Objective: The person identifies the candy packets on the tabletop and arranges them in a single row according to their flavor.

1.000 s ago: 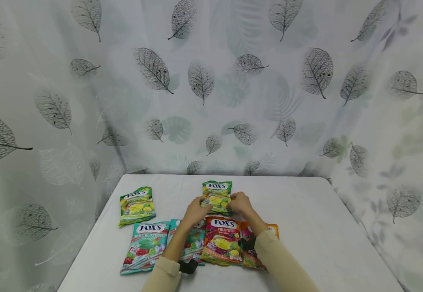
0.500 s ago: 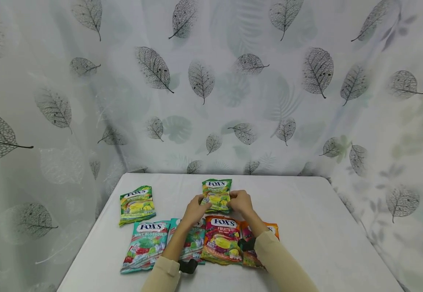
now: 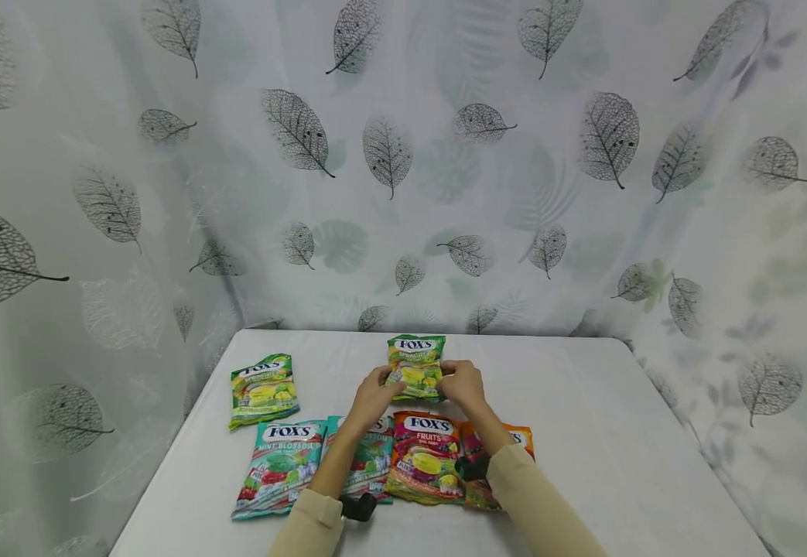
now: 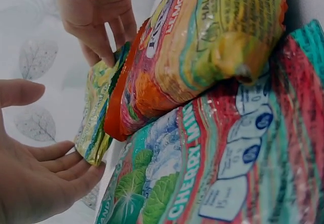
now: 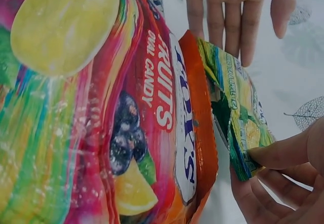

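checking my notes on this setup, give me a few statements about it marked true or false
1. The right hand pinches a green-and-yellow shiny plastic candy bag. True.
2. The left hand presses on the far right edge of the white rectangular table. False: its fingers are at the pinched bag's left edge.
3. The red-and-orange plastic Fruits bag lies nearer the person than the pinched bag. True.
4. The other green-and-yellow plastic bag lies at the table's right side. False: it lies at the left, beyond the teal-and-red plastic Mint Blossom bag.
5. Both long fabric sleeves are black. False: they are cream.
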The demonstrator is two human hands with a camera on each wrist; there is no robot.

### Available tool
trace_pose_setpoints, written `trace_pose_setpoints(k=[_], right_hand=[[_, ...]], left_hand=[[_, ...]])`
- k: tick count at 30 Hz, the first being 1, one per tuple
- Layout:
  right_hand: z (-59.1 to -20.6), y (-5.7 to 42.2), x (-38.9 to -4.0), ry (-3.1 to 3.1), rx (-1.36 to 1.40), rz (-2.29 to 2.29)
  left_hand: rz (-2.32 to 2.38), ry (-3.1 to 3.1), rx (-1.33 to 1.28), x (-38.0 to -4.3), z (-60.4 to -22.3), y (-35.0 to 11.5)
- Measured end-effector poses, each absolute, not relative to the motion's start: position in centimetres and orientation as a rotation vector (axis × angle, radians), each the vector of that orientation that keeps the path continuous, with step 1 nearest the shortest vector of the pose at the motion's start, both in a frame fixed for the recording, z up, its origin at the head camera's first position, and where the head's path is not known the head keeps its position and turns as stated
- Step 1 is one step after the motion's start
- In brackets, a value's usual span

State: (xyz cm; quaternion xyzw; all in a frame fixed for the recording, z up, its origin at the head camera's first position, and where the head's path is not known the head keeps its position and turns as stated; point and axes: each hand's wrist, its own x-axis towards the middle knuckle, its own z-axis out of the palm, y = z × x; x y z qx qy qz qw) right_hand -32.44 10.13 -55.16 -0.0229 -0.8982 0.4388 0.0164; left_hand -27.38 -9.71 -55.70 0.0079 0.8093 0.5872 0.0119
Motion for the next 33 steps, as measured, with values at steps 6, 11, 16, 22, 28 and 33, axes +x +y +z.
trace_pose_setpoints(k=[6,11,16,22,28,33], right_hand=[[-54.9,10.4,-32.3,-2.806,-0.079,1.331],[-54.8,11.0,-32.1,-2.789,-0.084,1.358],[-54.8,11.3,-31.9,-2.786,-0.113,1.379],[-54.3,11.5,-31.5,-2.777,-0.123,1.411],[-54.0,12.0,-31.3,-2.78,-0.116,1.433],[-53.9,12.4,-31.0,-2.766,-0.093,1.444]], left_hand=[[1.822,2.52,0.046,-27.3,-55.4,-9.5],[1.84,2.499,0.093,-27.0,-55.0,-9.3],[1.844,2.48,0.133,-26.7,-54.7,-9.1],[1.833,2.489,0.162,-26.3,-54.4,-9.1],[1.82,2.505,0.185,-26.3,-54.3,-8.9],[1.822,2.501,0.203,-26.2,-54.1,-8.6]])
